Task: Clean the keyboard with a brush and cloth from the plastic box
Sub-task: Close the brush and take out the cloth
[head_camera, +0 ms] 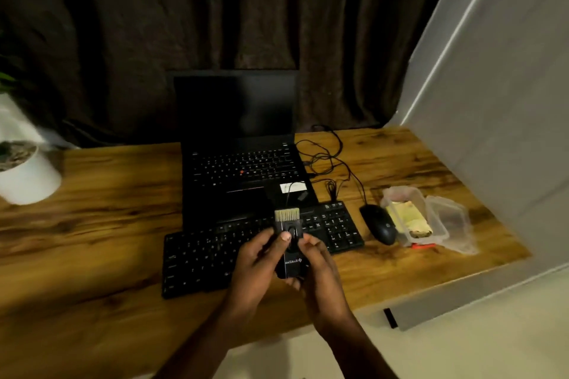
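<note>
we hold brush (288,232) above keyboard (215,255), left hand (258,258) and right hand (314,258) fingers clamped on body. we advise: keep bristles extended, lower slowly, sweep between keys.

Both hands, left hand (257,258) and right hand (320,268), hold the brush (288,226) upright above the keyboard (200,258).

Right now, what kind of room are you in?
Probably a home desk or study corner: an open laptop, a black keyboard and a mouse sit on a wooden desk before dark curtains.
</note>
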The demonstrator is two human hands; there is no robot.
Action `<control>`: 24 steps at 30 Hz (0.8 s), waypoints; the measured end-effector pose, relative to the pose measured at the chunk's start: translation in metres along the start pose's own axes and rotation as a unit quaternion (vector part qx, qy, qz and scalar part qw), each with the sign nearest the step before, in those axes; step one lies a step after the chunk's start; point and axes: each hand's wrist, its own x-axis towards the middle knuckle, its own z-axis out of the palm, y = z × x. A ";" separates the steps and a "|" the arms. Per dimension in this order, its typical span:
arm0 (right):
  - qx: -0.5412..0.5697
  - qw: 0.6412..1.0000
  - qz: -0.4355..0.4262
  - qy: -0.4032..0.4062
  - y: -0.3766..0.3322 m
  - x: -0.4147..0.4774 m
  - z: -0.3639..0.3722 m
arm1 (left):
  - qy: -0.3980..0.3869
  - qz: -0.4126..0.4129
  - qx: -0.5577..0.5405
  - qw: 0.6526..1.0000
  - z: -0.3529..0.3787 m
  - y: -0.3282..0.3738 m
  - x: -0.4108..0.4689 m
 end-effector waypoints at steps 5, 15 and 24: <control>-0.012 0.999 -0.040 0.022 -0.016 0.007 -0.025 | -0.043 0.006 0.019 0.999 0.038 -0.005 0.004; 0.086 0.994 -0.045 0.058 -0.042 0.024 -0.091 | -0.055 -0.041 -0.006 0.998 0.114 -0.018 0.021; 0.089 0.993 -0.004 0.079 -0.049 0.038 -0.140 | -0.037 -0.100 -0.006 0.994 0.162 -0.028 0.032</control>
